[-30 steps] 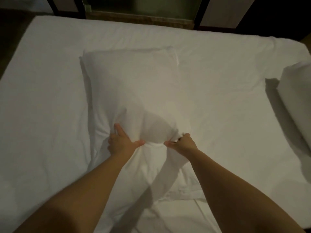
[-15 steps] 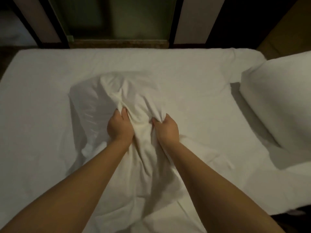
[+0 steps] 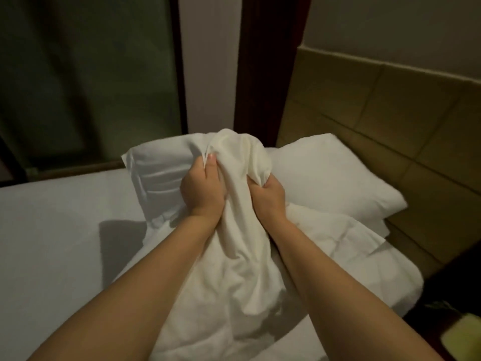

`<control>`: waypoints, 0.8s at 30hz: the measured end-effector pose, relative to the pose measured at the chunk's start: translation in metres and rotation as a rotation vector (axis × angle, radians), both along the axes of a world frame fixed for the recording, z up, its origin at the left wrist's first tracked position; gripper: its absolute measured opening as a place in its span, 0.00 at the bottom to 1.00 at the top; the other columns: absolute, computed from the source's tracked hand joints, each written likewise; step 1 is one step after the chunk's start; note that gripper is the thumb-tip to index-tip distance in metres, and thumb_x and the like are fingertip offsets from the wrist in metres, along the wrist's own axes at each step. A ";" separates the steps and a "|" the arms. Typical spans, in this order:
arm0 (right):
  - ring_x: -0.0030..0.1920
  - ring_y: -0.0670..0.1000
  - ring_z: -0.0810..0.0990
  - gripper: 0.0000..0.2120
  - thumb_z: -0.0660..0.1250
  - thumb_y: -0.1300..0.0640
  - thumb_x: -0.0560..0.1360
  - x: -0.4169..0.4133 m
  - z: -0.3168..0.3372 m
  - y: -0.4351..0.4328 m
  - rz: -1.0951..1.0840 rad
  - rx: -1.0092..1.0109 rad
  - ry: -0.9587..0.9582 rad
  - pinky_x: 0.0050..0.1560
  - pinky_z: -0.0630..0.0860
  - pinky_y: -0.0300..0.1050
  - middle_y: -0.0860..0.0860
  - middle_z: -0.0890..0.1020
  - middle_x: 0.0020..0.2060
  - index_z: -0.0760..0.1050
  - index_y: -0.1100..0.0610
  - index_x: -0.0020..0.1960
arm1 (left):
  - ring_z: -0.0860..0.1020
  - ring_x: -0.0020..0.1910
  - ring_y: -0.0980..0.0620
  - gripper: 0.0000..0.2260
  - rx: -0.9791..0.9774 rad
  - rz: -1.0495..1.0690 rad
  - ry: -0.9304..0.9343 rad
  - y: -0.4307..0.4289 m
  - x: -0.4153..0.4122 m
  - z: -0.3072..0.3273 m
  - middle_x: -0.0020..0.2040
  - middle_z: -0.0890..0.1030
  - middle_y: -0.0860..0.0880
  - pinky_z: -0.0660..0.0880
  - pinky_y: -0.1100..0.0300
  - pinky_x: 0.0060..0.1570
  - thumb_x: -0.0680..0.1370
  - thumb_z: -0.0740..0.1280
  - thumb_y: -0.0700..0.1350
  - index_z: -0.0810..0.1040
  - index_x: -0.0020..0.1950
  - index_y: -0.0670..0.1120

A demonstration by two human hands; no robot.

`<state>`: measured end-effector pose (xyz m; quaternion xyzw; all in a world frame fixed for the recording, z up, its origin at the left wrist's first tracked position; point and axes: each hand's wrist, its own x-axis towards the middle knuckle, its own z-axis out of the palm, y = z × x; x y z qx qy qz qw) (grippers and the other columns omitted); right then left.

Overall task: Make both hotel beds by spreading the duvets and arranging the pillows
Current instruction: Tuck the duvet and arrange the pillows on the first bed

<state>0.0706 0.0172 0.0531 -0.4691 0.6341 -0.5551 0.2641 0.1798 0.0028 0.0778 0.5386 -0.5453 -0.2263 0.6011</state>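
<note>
Holding only bunched cloth, I judge the pillow (image 3: 234, 243) could sag or twist as I move it and land crooked against the other pillow (image 3: 325, 178). Left grip (image 3: 201, 190) and right grip (image 3: 268, 195) are both clenched tight on its upper middle. Its bulk hangs below them, over the bed (image 3: 52, 243).

Both my forearms showed bare along their whole visible length, the left forearm (image 3: 135, 282) and the right forearm (image 3: 338, 277), broad near the bottom edge and narrowing to the wrists. My left grip (image 3: 203, 190) and right grip (image 3: 268, 196) were bare too, with short, rounded fingers (image 3: 201, 171). One fingernail (image 3: 211, 157) on the left grip was short, neatly trimmed and glossy in the dim light.
</note>
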 end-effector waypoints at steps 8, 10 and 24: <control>0.48 0.47 0.81 0.08 0.71 0.49 0.74 -0.204 0.090 0.004 -0.117 -0.187 -0.065 0.53 0.78 0.48 0.46 0.83 0.45 0.79 0.51 0.51 | 0.64 0.25 0.58 0.17 -0.333 -0.217 0.066 0.004 -0.203 0.093 0.25 0.66 0.57 0.63 0.67 0.28 0.78 0.57 0.52 0.62 0.29 0.54; 0.49 0.48 0.82 0.05 0.72 0.50 0.73 -0.246 0.103 -0.004 -0.128 -0.230 -0.064 0.54 0.78 0.49 0.46 0.84 0.46 0.78 0.48 0.48 | 0.65 0.25 0.58 0.17 -0.406 -0.254 0.081 -0.009 -0.243 0.102 0.25 0.66 0.57 0.64 0.62 0.29 0.78 0.58 0.51 0.62 0.29 0.54; 0.58 0.56 0.73 0.15 0.64 0.49 0.76 -0.544 0.072 -0.134 -0.706 0.475 0.758 0.58 0.69 0.53 0.52 0.77 0.56 0.71 0.48 0.62 | 0.74 0.59 0.40 0.15 0.387 -0.554 -0.649 -0.200 -0.480 0.000 0.60 0.76 0.39 0.70 0.54 0.52 0.82 0.54 0.50 0.71 0.60 0.41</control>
